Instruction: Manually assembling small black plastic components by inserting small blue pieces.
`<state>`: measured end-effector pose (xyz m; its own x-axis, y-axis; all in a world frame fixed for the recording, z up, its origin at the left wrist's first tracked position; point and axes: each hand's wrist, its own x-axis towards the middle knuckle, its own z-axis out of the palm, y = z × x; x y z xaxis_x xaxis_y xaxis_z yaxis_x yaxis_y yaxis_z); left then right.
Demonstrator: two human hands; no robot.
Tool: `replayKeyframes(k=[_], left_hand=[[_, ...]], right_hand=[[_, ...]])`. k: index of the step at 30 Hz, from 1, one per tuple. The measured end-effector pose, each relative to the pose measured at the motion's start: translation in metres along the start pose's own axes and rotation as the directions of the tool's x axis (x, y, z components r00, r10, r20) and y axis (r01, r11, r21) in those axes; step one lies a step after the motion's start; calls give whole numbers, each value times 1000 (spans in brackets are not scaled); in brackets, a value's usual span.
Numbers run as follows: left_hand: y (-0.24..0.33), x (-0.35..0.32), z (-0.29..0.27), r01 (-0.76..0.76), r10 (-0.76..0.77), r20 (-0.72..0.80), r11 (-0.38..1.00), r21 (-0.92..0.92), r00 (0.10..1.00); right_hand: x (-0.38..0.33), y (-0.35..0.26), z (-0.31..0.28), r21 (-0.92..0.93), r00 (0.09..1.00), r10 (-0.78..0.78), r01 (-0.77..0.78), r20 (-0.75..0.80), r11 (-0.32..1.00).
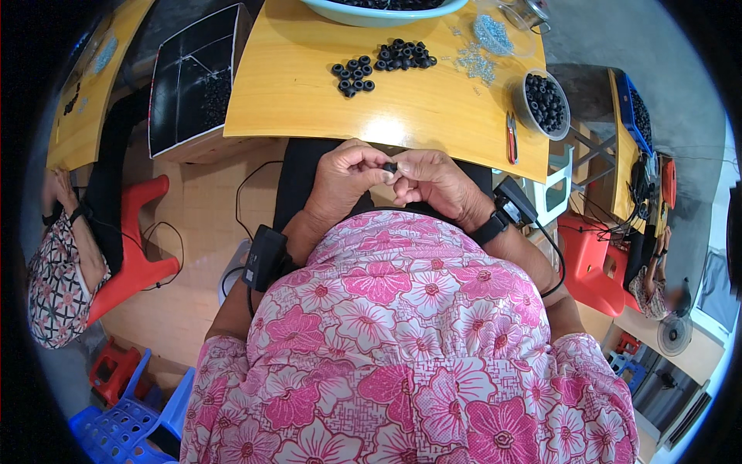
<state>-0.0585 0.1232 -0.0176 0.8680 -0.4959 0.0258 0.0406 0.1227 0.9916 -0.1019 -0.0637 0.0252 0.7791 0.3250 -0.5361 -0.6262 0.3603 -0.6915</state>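
In front of my body, just off the table's near edge, my left hand (348,179) and my right hand (442,184) meet. Both are closed in a pinch on a small black round part (390,167); fingertips hide most of it. Beyond them on the yellow table (309,108) lie two groups of black ring-shaped parts: a looser left group (356,75) and a piled right group (403,56). Right of these are scattered small clear-blue pieces (475,63). Red-handled snips (512,139) lie near the table's right edge.
A light-blue basin (386,15) of black parts stands at the far edge. Far right are a clear tub (519,104) of black parts and a dish of blue pieces (493,35). A large box (185,147) stands left of the table. Other people sit on both sides.
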Motion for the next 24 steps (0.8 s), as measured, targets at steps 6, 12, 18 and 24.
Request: replayKeyframes(k=[6,12,18,24], left_hand=[[6,0,-1,18,-19,27,999,36,999],[3,-2,0,51,-46,56,995,-81,997],[-5,-1,-2,112,-82,150,971,-210,985],[2,-1,0,215,-134,254,921,-324,958]], right_hand=[[3,5,-8,-7,997,-12,12,83,1000],[1,2,10,-36,994,-78,81,77,996],[0,3,12,-342,981,-191,189,27,921],[-4,-1,19,-576,937,-333,329,103,748]])
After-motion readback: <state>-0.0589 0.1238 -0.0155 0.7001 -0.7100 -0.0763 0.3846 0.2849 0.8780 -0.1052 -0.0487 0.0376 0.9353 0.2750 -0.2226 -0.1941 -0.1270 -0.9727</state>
